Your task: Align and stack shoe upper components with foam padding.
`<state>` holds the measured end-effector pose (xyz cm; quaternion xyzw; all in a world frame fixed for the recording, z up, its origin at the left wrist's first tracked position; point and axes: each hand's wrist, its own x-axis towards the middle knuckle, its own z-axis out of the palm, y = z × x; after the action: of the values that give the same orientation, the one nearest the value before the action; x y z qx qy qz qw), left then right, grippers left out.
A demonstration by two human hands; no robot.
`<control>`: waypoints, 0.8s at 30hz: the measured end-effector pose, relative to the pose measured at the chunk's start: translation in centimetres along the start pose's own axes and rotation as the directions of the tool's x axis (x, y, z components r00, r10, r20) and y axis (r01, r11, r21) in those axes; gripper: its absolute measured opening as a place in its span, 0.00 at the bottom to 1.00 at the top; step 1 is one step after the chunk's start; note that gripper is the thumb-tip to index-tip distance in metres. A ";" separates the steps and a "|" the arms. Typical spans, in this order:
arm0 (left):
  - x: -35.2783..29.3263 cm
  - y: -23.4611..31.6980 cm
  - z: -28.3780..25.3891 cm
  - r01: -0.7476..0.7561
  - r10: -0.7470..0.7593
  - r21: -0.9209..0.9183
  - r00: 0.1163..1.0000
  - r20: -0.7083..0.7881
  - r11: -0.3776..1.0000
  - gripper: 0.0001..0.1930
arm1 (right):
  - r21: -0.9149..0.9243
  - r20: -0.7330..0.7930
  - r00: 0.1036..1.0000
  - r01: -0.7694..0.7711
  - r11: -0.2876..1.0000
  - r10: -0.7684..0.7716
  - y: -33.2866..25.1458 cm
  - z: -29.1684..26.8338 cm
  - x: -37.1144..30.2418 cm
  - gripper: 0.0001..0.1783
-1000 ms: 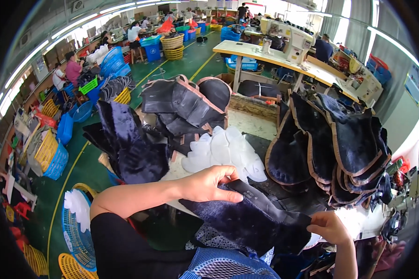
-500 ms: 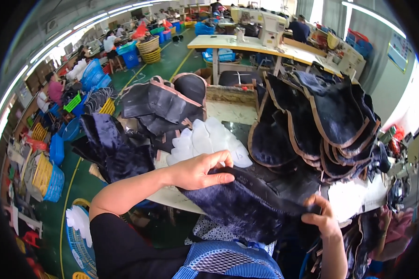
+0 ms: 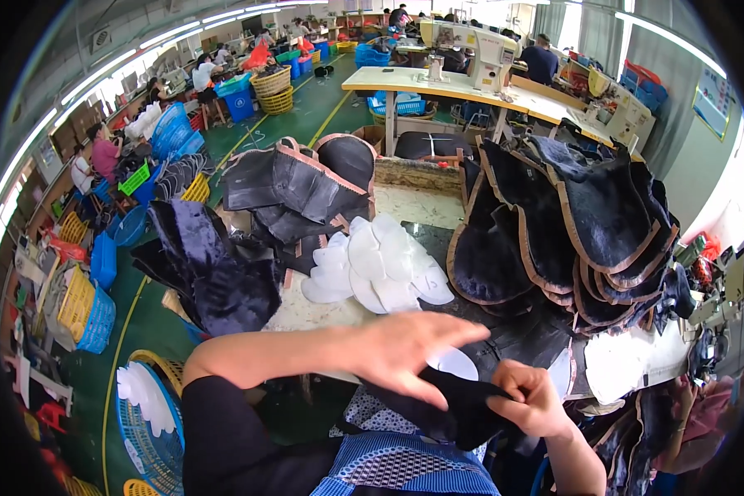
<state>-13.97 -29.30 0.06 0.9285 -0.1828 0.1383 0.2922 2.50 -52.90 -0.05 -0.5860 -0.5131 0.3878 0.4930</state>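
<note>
My right hand (image 3: 531, 398) is closed on one end of a black plush fabric piece (image 3: 463, 403), which hangs folded over my lap at the table's front edge. Left of it, my left hand (image 3: 409, 351) reaches across above the fabric, slightly blurred, fingers stretched to the right and thumb apart, holding nothing that I can see. Between its thumb and fingers shows a white rounded sheet (image 3: 455, 362). Just beyond lies a fan of white rounded sheets (image 3: 379, 263). A patterned blue apron (image 3: 405, 463) covers my lap.
Black plush pieces with tan edging (image 3: 603, 219) are heaped at right. Black panels with pink zigzag edges (image 3: 293, 186) and dark plush pieces (image 3: 215, 273) lie at left. A blue basket (image 3: 153, 422) stands on the floor. Beyond is a sewing machine (image 3: 492, 58); a co-worker's arm (image 3: 678, 417) shows lower right.
My left hand has let go of the plush piece and moved right, its fingers now stretched out. The right hand has come left and inward with the piece, which is now bunched and lower.
</note>
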 end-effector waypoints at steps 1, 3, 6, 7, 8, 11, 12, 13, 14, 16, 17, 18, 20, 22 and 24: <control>0.8 0.8 1.8 -0.091 0.096 0.094 0.994 -0.056 0.991 0.42 | -0.059 -0.013 0.998 0.068 0.996 -0.069 -0.2 0.6 1.2 0.24; 2.7 1.2 2.9 0.169 -0.177 0.076 0.978 0.115 0.983 0.21 | -0.229 -0.121 0.967 0.193 0.954 -0.225 -0.8 0.8 2.1 0.21; 3.0 -0.3 2.3 0.039 0.016 0.194 0.962 -0.273 0.980 0.11 | -0.155 -0.310 0.917 0.211 0.965 -0.250 -0.5 -0.1 1.9 0.09; 2.5 -1.2 2.5 -0.025 0.127 0.313 0.943 -0.307 0.950 0.10 | -0.048 -0.337 0.933 0.115 0.992 -0.125 -0.4 -0.5 1.4 0.09; 2.2 -1.2 2.4 -0.045 0.173 0.400 0.942 -0.289 0.915 0.14 | 0.027 -0.369 0.928 -0.046 0.999 0.053 -0.5 -0.6 0.8 0.09; 1.1 -2.2 3.1 -0.152 0.299 0.538 0.934 -0.197 0.829 0.14 | 0.151 -0.339 0.937 -0.037 0.988 0.087 1.2 -0.8 0.8 0.08; 1.0 -2.3 3.5 -0.183 0.339 0.538 0.918 -0.207 0.823 0.14 | 0.151 -0.317 0.948 0.017 0.988 0.032 1.7 -0.8 0.8 0.08; 1.0 -2.2 3.6 -0.210 0.377 0.542 0.900 -0.218 0.814 0.15 | 0.132 -0.287 0.958 0.033 0.991 0.006 1.7 -0.8 0.7 0.08; 0.7 -2.3 3.5 -0.240 0.388 0.535 0.903 -0.182 0.810 0.13 | 0.113 -0.255 0.967 0.052 0.992 -0.022 1.6 -0.7 0.7 0.08; 0.7 -2.2 3.7 -0.291 0.468 0.569 0.863 -0.192 0.769 0.12 | -0.021 -0.163 0.985 0.061 0.998 -0.063 1.0 -0.2 0.8 0.11; 0.5 -2.0 3.5 -0.326 0.500 0.565 0.847 -0.182 0.758 0.07 | -0.085 -0.113 0.990 0.074 0.994 -0.083 0.6 0.2 1.1 0.13; 0.4 -2.2 3.6 -0.322 0.489 0.558 0.854 -0.179 0.765 0.07 | -0.160 -0.066 0.992 0.099 0.982 -0.110 0.7 0.4 1.3 0.16; 0.2 -2.3 3.9 -0.408 0.554 0.516 0.817 -0.161 0.753 0.10 | -0.222 -0.021 0.989 0.138 0.965 -0.146 0.5 0.9 1.3 0.18; 0.1 -2.0 3.8 -0.378 0.523 0.523 0.838 -0.158 0.764 0.04 | -0.246 0.003 0.977 0.208 0.947 -0.214 0.7 1.6 1.5 0.19; 0.0 -2.1 3.7 -0.377 0.493 0.495 0.862 -0.122 0.783 0.05 | -0.352 -0.010 0.952 0.285 0.892 -0.307 1.1 2.0 1.7 0.19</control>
<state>-12.57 -29.87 -3.91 0.8779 -0.3185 0.3544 0.0466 1.06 -50.82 -1.42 -0.5907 -0.6401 0.1926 0.4519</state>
